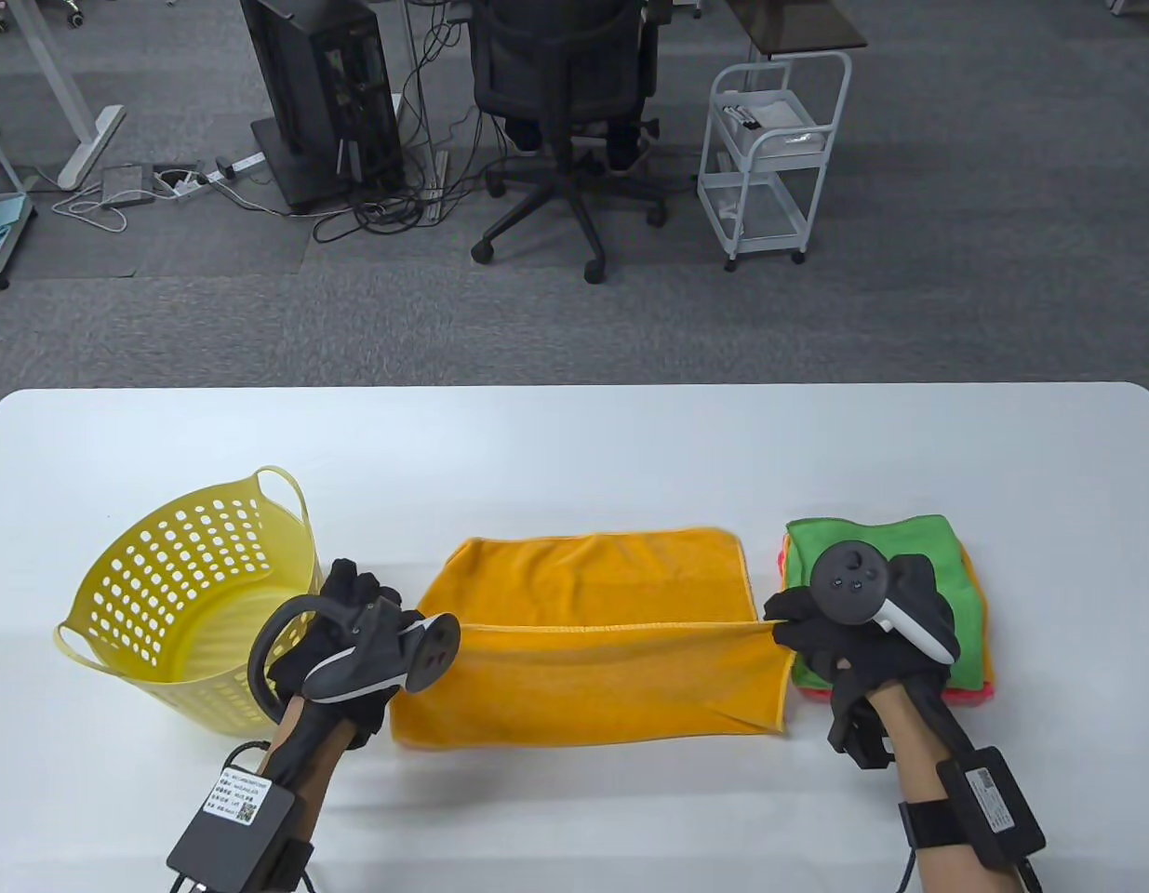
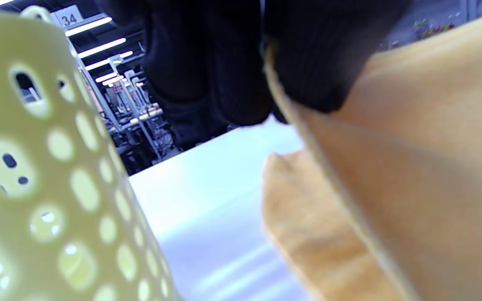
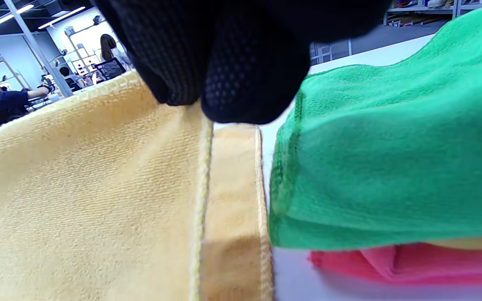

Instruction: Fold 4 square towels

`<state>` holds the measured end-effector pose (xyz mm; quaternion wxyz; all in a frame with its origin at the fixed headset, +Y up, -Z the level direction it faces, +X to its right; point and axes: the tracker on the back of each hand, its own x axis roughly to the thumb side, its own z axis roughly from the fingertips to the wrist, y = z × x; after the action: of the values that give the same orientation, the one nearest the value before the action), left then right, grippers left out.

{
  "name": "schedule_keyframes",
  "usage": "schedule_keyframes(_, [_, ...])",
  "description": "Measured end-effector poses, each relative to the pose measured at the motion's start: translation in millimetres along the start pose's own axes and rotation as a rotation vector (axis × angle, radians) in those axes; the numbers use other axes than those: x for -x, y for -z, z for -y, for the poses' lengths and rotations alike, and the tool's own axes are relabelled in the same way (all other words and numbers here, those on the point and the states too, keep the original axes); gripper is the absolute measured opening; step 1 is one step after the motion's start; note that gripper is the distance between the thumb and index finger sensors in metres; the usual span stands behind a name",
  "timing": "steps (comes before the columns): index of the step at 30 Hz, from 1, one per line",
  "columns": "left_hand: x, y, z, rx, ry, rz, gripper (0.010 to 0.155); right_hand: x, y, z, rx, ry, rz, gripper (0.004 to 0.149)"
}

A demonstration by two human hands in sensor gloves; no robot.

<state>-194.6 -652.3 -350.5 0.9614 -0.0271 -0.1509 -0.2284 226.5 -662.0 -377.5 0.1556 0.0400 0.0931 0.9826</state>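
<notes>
With three folded towels stacked [image 1: 928, 544] at right, both hands, left [image 1: 346, 633] and right [image 1: 858, 628], pinch the near corners of the orange towel [image 1: 593, 642] mid-table, lifted halfway through its first fold, so the fourth looks barely begun.

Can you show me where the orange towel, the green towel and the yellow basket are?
orange towel [image 1: 588, 684]: table view, on its folded-over front half.
green towel [image 1: 862, 535]: table view, on its top, far from the hand.
yellow basket [image 1: 211, 549]: table view, on its holey inside wall.
</notes>
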Motion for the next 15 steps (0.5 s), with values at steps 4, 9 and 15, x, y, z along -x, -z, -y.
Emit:
schedule_keyframes(4, [2, 27, -12, 0.028, 0.065, -0.049, 0.038, -2, 22, 13, -0.013, 0.009, -0.068, 0.039])
schedule_keyframes(9, [1, 71, -18, 0.140, 0.108, -0.119, 0.038, -7, 61, 23, -0.050, -0.025, -0.160, 0.040])
schedule_keyframes(15, [6, 115, -7, 0.280, 0.100, -0.208, 0.038, -14, 104, 21, -0.085, -0.079, -0.224, 0.040])
